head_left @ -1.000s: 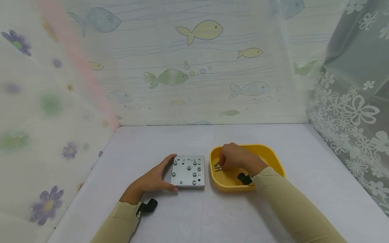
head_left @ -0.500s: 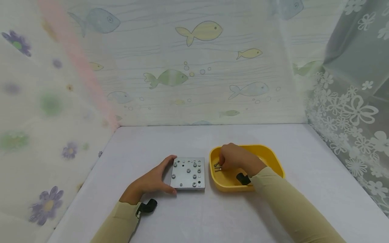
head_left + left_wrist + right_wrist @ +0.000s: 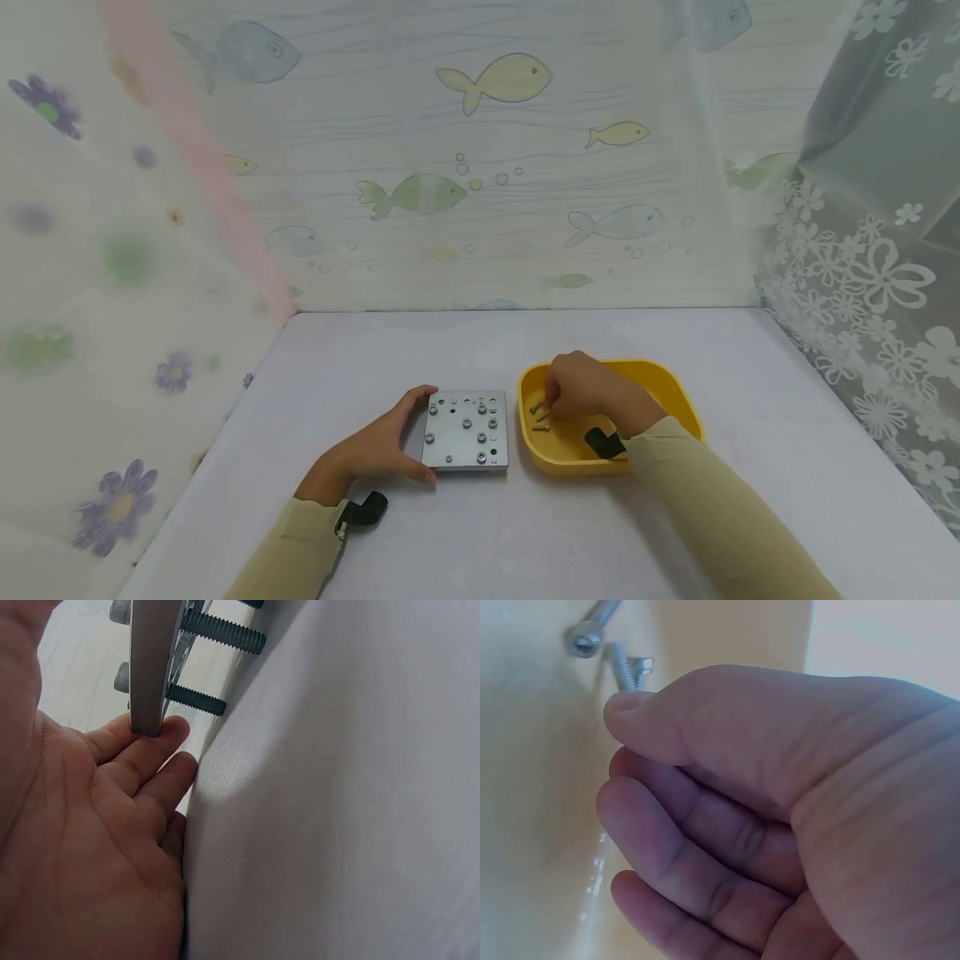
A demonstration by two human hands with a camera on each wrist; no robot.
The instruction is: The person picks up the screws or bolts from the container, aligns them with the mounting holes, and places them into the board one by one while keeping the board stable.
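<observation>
A square silver metal plate [image 3: 450, 427] with holes and several socket-head screws lies on the white cloth. My left hand [image 3: 378, 443] grips its left side, thumb at the near edge and fingers at the far edge. Threaded screw shanks [image 3: 225, 631] stick out from the plate's underside in the left wrist view. My right hand [image 3: 592, 390] reaches into the yellow tray [image 3: 570, 467], its fingers curled. Thumb and forefinger pinch at a small screw [image 3: 619, 664], whose lower part the thumb hides. Another socket-head screw [image 3: 585, 639] lies close by on the tray floor.
A loose screw [image 3: 541, 428] lies in the tray's left part. The tray stands just right of the plate, with a narrow gap between them. Fish-printed fabric [image 3: 420, 250] closes off the table's back, and lacy curtain [image 3: 862, 275] hangs at the right.
The screws by my right fingertips have come apart, one now lying nearer the front by itself. The plate has shifted slightly towards me under my left hand.
</observation>
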